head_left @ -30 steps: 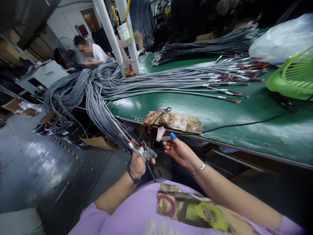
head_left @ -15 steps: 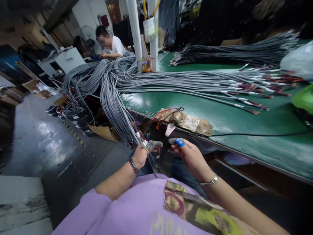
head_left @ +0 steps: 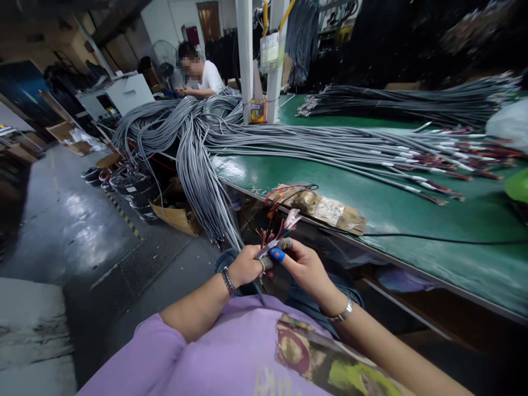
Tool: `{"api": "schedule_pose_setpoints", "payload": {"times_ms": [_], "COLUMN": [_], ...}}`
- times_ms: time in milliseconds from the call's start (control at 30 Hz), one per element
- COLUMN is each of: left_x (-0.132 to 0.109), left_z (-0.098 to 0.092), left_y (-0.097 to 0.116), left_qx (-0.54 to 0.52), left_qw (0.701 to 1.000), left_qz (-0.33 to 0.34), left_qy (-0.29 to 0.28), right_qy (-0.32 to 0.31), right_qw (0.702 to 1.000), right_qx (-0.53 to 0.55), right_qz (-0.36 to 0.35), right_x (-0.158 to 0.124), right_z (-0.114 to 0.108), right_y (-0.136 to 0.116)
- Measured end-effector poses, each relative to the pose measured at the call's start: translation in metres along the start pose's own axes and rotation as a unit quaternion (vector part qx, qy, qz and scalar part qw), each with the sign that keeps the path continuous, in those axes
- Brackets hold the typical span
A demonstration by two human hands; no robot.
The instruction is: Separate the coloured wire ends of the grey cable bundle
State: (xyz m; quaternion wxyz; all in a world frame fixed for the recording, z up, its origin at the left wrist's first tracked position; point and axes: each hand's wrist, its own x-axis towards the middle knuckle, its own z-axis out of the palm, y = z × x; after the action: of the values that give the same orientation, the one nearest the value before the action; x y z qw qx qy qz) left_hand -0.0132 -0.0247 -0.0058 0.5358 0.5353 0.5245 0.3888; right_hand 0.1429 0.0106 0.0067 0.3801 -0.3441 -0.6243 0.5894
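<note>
My left hand (head_left: 246, 265) is closed round the end of a grey cable (head_left: 214, 217) that hangs down from the big grey bundle (head_left: 193, 132) on the green table (head_left: 371, 198). Thin coloured wires (head_left: 272, 234) fan out of that cable end. My right hand (head_left: 303, 267), with grey and blue finger covers, pinches the same cable end just beside my left hand. Both hands meet in front of the table's near edge, below a taped cardboard pad (head_left: 325, 209).
Long grey cables with stripped coloured ends (head_left: 433, 159) lie across the table; a second darker bundle (head_left: 412, 99) lies behind. White posts (head_left: 245, 60) stand at the back. Another person (head_left: 202, 77) sits beyond the cables. A black cord (head_left: 433, 239) crosses the table. Boxes lie on the floor (head_left: 173, 214).
My right hand has moved left and joined my left hand on the cable end. The view has swung left and the green basket has left the frame.
</note>
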Motion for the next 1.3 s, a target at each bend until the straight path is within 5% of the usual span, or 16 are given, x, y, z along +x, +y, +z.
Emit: {"api": "schedule_pose_setpoints", "payload": {"times_ms": [333, 467, 633, 800, 967, 1167, 1300], "left_x": [0.011, 0.011, 0.004, -0.001, 0.002, 0.004, 0.007], "left_z": [0.000, -0.002, -0.021, -0.024, -0.005, -0.004, -0.005], "left_y": [-0.003, 0.002, 0.000, 0.005, 0.024, 0.013, 0.003], "left_qx": [-0.006, -0.128, -0.290, -0.167, -0.013, -0.009, 0.013], "left_qw": [0.999, 0.988, 0.941, 0.973, 0.997, 0.997, 0.999], "left_qz": [0.023, 0.073, 0.058, 0.033, 0.064, 0.034, 0.022], "left_qy": [-0.042, 0.048, 0.165, 0.157, 0.046, 0.063, 0.029], "right_qy": [0.008, 0.035, 0.126, 0.087, -0.023, 0.013, 0.030], "right_qw": [0.999, 0.996, 0.990, 0.995, 0.996, 0.993, 0.986], "right_qx": [0.037, 0.080, 0.065, -0.037, -0.071, 0.086, 0.129], "right_qz": [0.005, 0.027, 0.022, -0.013, -0.047, 0.085, 0.097], "right_x": [0.007, 0.012, 0.013, 0.009, 0.012, 0.016, 0.015], "right_z": [-0.008, -0.017, -0.036, -0.042, -0.028, -0.017, -0.008], "right_y": [0.016, 0.016, 0.029, 0.028, 0.007, 0.013, 0.010]}}
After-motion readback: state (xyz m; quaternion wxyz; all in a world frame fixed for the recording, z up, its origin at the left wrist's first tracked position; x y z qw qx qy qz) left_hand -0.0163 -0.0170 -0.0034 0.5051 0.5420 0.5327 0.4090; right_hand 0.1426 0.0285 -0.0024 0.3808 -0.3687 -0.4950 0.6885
